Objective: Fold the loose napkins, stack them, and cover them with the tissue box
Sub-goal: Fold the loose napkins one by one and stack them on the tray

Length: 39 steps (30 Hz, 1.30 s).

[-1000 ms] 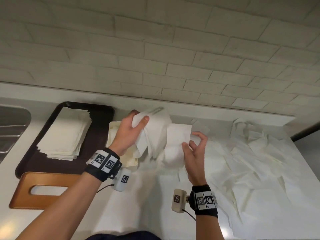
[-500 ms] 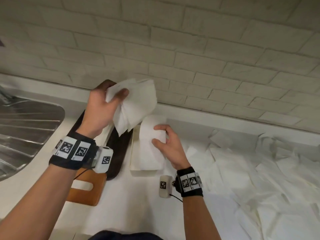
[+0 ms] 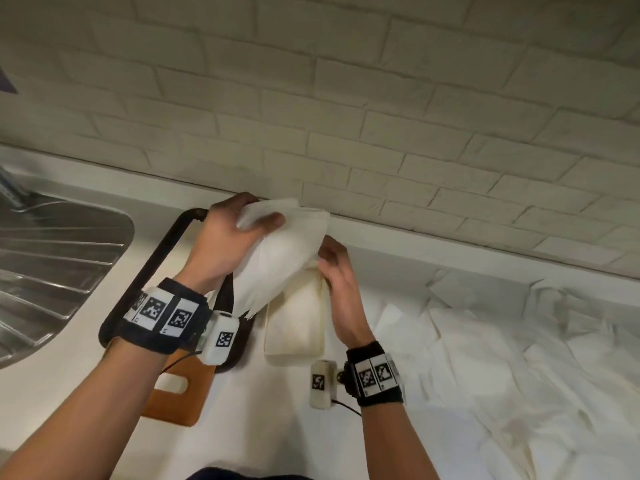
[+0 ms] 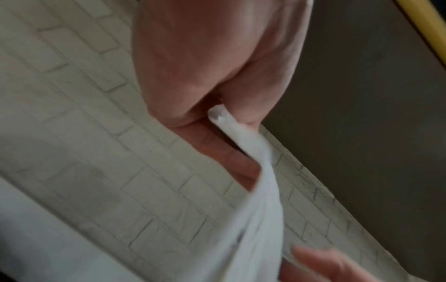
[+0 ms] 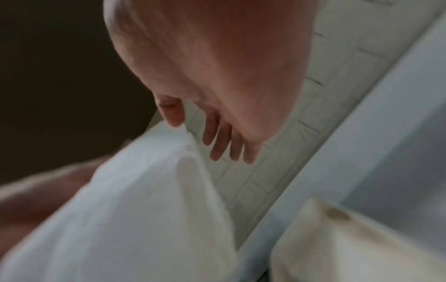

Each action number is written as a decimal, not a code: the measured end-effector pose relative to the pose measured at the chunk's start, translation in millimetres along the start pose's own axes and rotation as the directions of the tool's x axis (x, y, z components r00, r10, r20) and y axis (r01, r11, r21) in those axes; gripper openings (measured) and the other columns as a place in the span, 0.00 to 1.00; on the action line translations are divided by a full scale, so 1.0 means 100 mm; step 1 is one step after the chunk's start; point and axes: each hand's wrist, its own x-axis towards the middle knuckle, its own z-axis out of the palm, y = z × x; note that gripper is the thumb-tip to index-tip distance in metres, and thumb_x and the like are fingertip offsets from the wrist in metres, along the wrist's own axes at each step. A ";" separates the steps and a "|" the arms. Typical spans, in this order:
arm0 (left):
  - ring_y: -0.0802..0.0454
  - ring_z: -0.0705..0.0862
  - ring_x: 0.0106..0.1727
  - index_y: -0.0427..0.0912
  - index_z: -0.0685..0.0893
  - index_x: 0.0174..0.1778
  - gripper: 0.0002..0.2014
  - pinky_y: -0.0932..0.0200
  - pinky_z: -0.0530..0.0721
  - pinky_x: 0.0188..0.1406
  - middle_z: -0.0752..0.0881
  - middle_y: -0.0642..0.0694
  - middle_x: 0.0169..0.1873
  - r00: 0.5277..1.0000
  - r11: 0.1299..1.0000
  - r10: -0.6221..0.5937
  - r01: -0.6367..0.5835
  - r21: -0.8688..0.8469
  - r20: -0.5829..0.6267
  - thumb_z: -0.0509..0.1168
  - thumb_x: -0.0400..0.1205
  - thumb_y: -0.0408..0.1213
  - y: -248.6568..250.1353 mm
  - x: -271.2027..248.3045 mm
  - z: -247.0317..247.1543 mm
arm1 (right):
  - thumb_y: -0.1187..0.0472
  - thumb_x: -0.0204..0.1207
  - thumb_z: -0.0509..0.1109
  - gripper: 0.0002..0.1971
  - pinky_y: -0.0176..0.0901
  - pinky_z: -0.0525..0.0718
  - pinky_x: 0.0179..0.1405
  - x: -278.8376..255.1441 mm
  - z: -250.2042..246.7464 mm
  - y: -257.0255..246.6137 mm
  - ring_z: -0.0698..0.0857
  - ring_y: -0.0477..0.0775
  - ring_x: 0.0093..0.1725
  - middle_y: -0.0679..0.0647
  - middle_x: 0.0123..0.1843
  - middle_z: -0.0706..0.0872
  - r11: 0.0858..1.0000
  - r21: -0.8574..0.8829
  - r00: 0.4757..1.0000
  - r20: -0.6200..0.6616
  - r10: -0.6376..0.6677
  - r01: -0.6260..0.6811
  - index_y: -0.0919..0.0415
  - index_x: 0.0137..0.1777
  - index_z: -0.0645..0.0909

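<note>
My left hand (image 3: 259, 211) grips a bunch of white napkins (image 3: 284, 258) by its top corner, thumb on the near face, raised above the counter against the brick wall. The left wrist view shows the bunch (image 4: 260, 209) pinched between thumb and fingers (image 4: 217, 145). My right hand (image 3: 329, 258) touches the bunch's right edge; in the right wrist view its fingers (image 5: 217, 141) hang nearly straight beside the napkins (image 5: 144, 209). A brown wooden tissue box (image 3: 173, 407) with a slot lies at the front left, partly behind my left forearm.
A cream tray (image 3: 294, 327) lies bare under my hands. A dark tray (image 3: 156, 258) sits left of it, mostly hidden by my left wrist. Several loose napkins (image 3: 502, 358) cover the counter on the right. A steel sink (image 3: 52, 265) lies far left.
The right hand rose from the cream tray to the edge of the bunch. The folded napkin it pressed there is no longer on the tray. The left hand still holds the bunch.
</note>
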 end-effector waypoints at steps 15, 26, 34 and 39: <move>0.52 0.93 0.57 0.49 0.81 0.71 0.14 0.51 0.89 0.65 0.96 0.48 0.53 0.941 0.922 -0.334 0.314 -0.229 -0.053 0.69 0.91 0.32 -0.62 -0.30 0.69 | 0.60 0.92 0.71 0.11 0.53 0.94 0.55 -0.38 -0.57 0.26 0.94 0.61 0.61 0.58 0.62 0.94 0.986 0.164 0.865 -0.495 0.084 -0.002 0.59 0.70 0.84; 0.36 0.84 0.64 0.52 0.71 0.84 0.31 0.42 0.82 0.67 0.79 0.37 0.66 0.937 0.873 -0.281 0.161 0.461 0.205 0.66 0.86 0.24 -1.23 -0.62 1.12 | 0.54 0.94 0.69 0.13 0.69 0.83 0.80 -0.44 -0.81 0.05 0.89 0.61 0.73 0.56 0.70 0.91 0.994 0.111 0.897 -0.439 0.056 -0.008 0.56 0.74 0.82; 0.55 0.84 0.73 0.52 0.83 0.74 0.28 0.52 0.81 0.77 0.86 0.55 0.72 0.946 0.964 -0.260 0.264 0.002 0.192 0.53 0.91 0.68 -0.54 -0.71 0.95 | 0.41 0.92 0.66 0.23 0.62 0.81 0.82 -0.37 -0.60 0.11 0.85 0.56 0.77 0.53 0.74 0.88 0.996 -0.086 0.941 -0.339 -0.005 -0.026 0.55 0.77 0.79; 0.71 0.84 0.69 0.46 0.73 0.80 0.24 0.55 0.82 0.75 0.86 0.58 0.70 0.949 0.953 -0.244 0.273 -0.134 0.200 0.66 0.92 0.54 -0.36 -0.75 1.17 | 0.44 0.97 0.58 0.17 0.37 0.77 0.77 -0.29 -0.20 0.07 0.81 0.29 0.71 0.32 0.73 0.83 0.989 -0.129 0.950 -0.313 0.026 -0.069 0.47 0.79 0.77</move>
